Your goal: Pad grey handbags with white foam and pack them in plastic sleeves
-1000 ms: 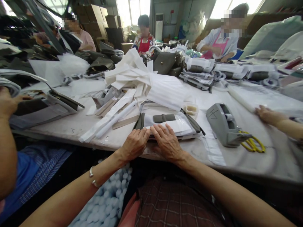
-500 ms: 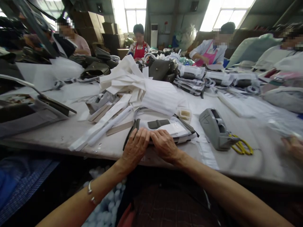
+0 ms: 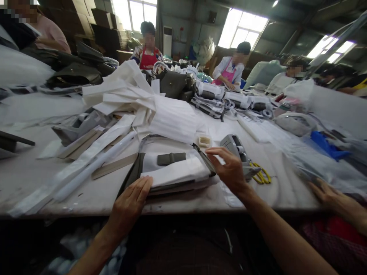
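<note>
Work surface: one broad pale table, its near edge directly in front of the person. At that edge lies the dark bag, part-wrapped in white, long side toward the person — presumably so that both ends fall within reach. Left hand: fingers together, laid over the bag's near edge and the end of a white strip, apparently to pin it; the thumb is hidden, so a pinch cannot be confirmed. Right hand: partly open, fingers bent, at the bag's right end; from where I stand, I cannot tell whether the fingertips have hold of it. Tape dispenser and yellow-handled scissors: beside the right hand, likely sited for quick reach. White sheets: heaped behind the bag, probably as ready stock. Farther back — wrapped bags in a row, then a co-worker in a red apron.
</note>
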Demonstrator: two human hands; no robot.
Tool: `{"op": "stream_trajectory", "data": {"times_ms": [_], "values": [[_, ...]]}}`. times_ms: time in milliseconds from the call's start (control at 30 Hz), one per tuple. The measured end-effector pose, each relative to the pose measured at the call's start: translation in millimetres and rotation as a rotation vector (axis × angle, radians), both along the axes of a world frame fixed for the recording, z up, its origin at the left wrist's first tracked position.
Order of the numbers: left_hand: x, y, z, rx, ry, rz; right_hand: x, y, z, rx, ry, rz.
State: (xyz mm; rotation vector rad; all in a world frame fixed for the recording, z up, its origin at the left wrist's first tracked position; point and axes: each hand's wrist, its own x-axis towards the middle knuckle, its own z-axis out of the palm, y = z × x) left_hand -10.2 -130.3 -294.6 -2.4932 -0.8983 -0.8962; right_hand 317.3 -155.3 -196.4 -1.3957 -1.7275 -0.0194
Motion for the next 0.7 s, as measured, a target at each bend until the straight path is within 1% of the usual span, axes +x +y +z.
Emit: {"op": "stream_trajectory", "data": {"times_ms": [67,100,133,167,233,333,400,467,633,700], "values": [[-3.7,0.8,-1.7,-0.026,-0.031,0.006,41.1,1.7,-5.3,-0.082,0.107,-0.273],[-6.0,1.7,-2.3,-0.043,-0.043,0.017,57.3,1.7,-11.6,-0.149,0.137,-0.372],[-8.3,2.7,-2.8,-0.061,-0.052,0.030,69.4,1.1,-19.5,-0.221,0.146,-0.426],[-10.3,3.6,-3.2,-0.075,-0.059,0.044,77.1,0.1,-28.2,-0.289,0.141,-0.444],[-12.4,4.7,-3.5,-0.083,-0.058,0.055,80.4,-2.5,-44.7,-0.372,0.114,-0.407],[-9.9,3.5,-2.6,-0.056,-0.030,0.014,68.2,-5.6,-59.3,-0.354,0.123,-0.356],[-6.1,1.5,-1.6,-0.050,-0.009,-0.011,61.3,-6.8,-62.3,-0.317,0.149,-0.352],[-3.0,-0.5,-0.7,-0.055,-0.002,-0.011,61.5,-7.9,-62.8,-0.307,0.160,-0.350],[-2.7,-2.3,-0.7,-0.050,0.005,-0.008,80.8,-15.6,-62.3,-0.365,0.117,-0.308],[-3.9,-2.0,-1.5,-0.046,0.006,-0.012,86.0,-20.9,-60.6,-0.371,0.129,-0.312]]}}
